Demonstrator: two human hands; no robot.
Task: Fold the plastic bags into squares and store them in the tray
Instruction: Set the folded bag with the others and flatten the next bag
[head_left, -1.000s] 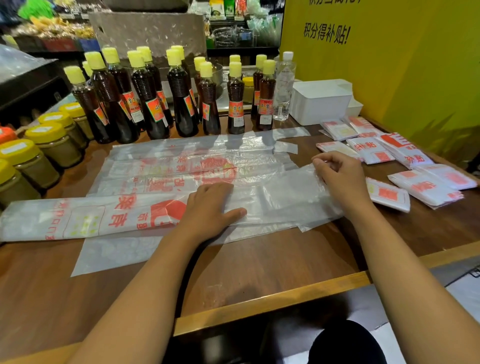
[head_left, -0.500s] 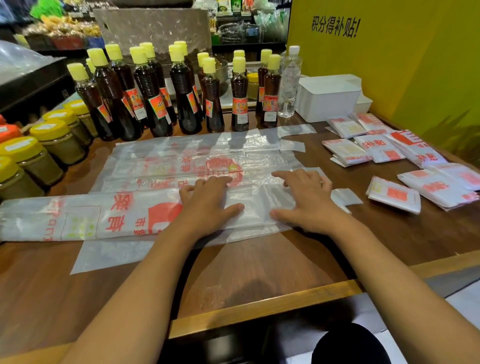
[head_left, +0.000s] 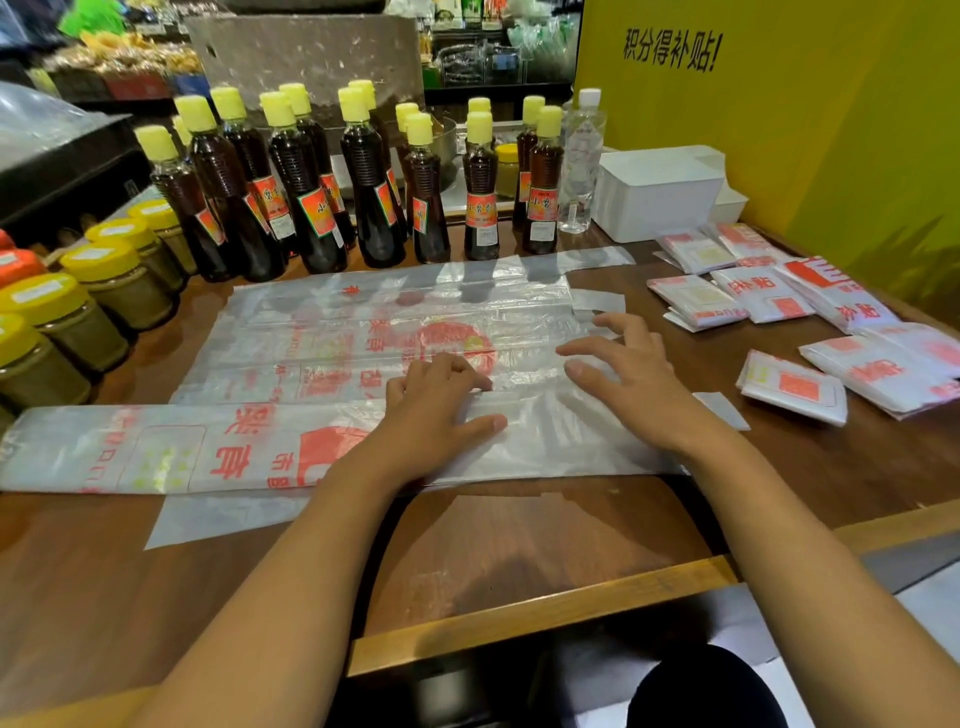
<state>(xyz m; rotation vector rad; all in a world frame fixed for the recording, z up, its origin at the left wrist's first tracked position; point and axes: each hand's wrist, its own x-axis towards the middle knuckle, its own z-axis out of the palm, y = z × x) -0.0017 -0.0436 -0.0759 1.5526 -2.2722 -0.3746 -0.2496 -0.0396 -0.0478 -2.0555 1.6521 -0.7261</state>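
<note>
Centrally, on the wooden table (head_left: 519, 545): one long plastic bag (head_left: 182, 447), folded into a strip. Left hand (head_left: 436, 410) presses it flat, fingers together; right hand (head_left: 628, 379) hovers over its right end, fingers spread, lifted since half a second ago. Upper right: white tray (head_left: 660, 192), contents hidden. Right: folded squares (head_left: 789, 384). Upper left: dark bottles (head_left: 311, 192), yellow-lidded jars (head_left: 57, 322) of brownish paste.

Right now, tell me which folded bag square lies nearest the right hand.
The folded square with the solid red block, at the pile's near-left corner. It lies just right of the right hand; the other squares lie farther back or right.
</note>
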